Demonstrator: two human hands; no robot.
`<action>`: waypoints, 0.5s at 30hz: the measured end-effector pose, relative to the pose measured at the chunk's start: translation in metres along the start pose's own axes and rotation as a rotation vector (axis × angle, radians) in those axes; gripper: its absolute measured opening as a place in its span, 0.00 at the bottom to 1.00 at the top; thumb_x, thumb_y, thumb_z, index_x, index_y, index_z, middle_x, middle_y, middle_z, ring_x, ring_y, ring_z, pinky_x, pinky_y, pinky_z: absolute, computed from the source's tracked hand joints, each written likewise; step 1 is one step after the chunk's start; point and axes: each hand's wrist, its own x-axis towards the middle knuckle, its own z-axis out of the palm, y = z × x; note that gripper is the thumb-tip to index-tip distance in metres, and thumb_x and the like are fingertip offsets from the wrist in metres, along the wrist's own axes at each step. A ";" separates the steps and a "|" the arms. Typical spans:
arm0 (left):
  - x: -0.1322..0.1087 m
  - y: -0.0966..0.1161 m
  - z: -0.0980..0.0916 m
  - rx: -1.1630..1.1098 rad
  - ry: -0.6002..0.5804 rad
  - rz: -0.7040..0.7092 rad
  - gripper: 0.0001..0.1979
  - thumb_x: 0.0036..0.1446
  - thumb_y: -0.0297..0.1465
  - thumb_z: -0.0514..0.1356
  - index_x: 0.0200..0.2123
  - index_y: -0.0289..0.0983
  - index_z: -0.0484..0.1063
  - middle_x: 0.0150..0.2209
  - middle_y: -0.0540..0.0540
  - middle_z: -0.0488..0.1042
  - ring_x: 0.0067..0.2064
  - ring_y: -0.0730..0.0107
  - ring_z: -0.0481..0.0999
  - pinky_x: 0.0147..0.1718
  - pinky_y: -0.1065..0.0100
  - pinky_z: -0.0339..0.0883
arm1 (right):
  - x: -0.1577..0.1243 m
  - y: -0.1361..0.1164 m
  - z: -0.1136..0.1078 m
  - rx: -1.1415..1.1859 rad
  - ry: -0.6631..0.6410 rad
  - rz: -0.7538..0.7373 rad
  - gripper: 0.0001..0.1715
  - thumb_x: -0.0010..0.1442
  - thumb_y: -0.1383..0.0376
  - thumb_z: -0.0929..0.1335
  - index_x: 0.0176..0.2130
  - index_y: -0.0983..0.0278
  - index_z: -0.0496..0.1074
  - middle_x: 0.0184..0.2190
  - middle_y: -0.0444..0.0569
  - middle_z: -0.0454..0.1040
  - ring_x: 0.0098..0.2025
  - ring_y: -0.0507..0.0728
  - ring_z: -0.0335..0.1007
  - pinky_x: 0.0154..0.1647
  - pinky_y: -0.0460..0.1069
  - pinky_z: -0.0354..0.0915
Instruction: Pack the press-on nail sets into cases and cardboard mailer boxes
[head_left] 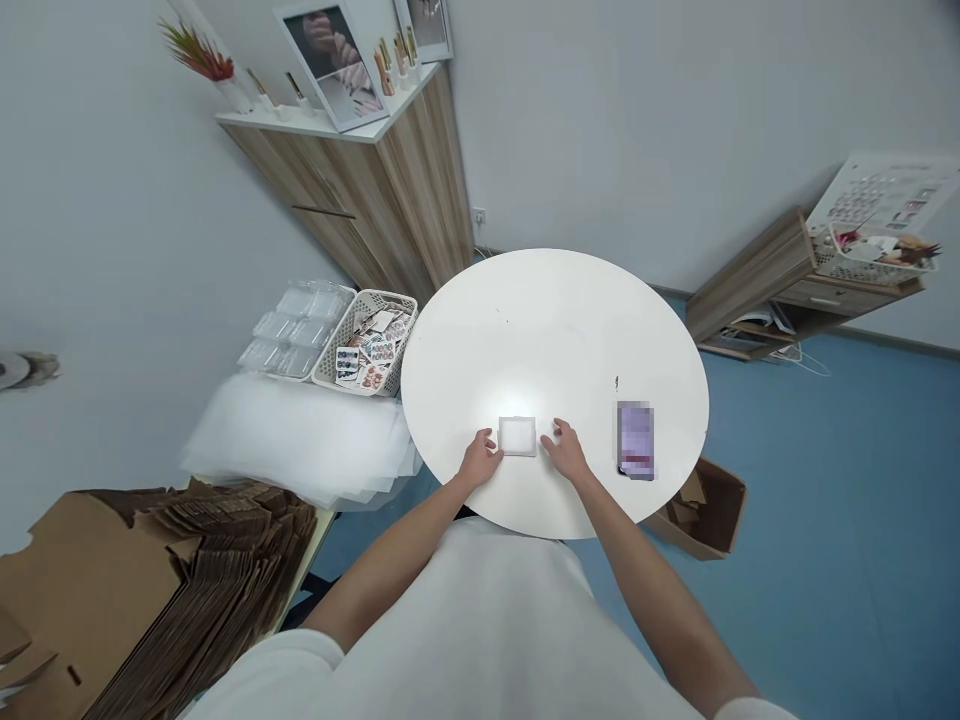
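Note:
On the white round table (555,300) lies a small, flat, whitish rectangular box (517,437) with a paler panel inside its rim. What it contains is too faint to make out. My left hand (481,458) rests at the box's left side, fingers apart and fingertips close to its edge; whether they touch it I cannot tell. To the right, my right hand (564,448) is spread, with a narrow gap between its fingers and the box. Neither hand grips anything.
A phone (636,441) lies right of my right hand. Left of the table are a basket of printed cards (375,345), clear plastic cases (300,325), white translucent sheets (300,435) and stacked cardboard (217,580). An open carton (724,510) sits on the floor at right.

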 end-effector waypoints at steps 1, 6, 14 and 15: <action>-0.002 -0.001 -0.001 -0.005 -0.001 -0.009 0.22 0.50 0.31 0.56 0.50 0.35 0.56 0.39 0.44 0.68 0.34 0.72 0.70 0.36 0.68 0.65 | -0.007 0.007 -0.002 0.023 -0.007 0.014 0.31 0.52 0.56 0.61 0.53 0.63 0.55 0.45 0.55 0.63 0.37 0.56 0.66 0.39 0.53 0.63; -0.011 -0.007 -0.001 -0.074 -0.006 -0.064 0.19 0.50 0.32 0.57 0.46 0.35 0.61 0.41 0.42 0.68 0.37 0.71 0.71 0.38 0.67 0.66 | -0.030 0.022 0.005 0.146 -0.062 0.028 0.28 0.50 0.58 0.63 0.50 0.62 0.60 0.44 0.54 0.64 0.34 0.55 0.67 0.38 0.53 0.65; -0.010 -0.009 0.007 -0.273 0.011 -0.111 0.21 0.47 0.24 0.58 0.47 0.36 0.61 0.46 0.39 0.67 0.42 0.69 0.71 0.38 0.67 0.67 | -0.032 0.003 0.020 0.271 -0.050 0.070 0.31 0.47 0.59 0.64 0.52 0.62 0.58 0.50 0.56 0.60 0.41 0.56 0.66 0.38 0.52 0.66; -0.009 -0.009 0.007 -0.286 0.013 -0.105 0.22 0.47 0.22 0.57 0.47 0.36 0.62 0.47 0.39 0.67 0.42 0.69 0.71 0.38 0.67 0.67 | -0.031 0.003 0.020 0.270 -0.054 0.060 0.32 0.47 0.60 0.64 0.52 0.61 0.57 0.51 0.55 0.60 0.41 0.56 0.66 0.38 0.51 0.66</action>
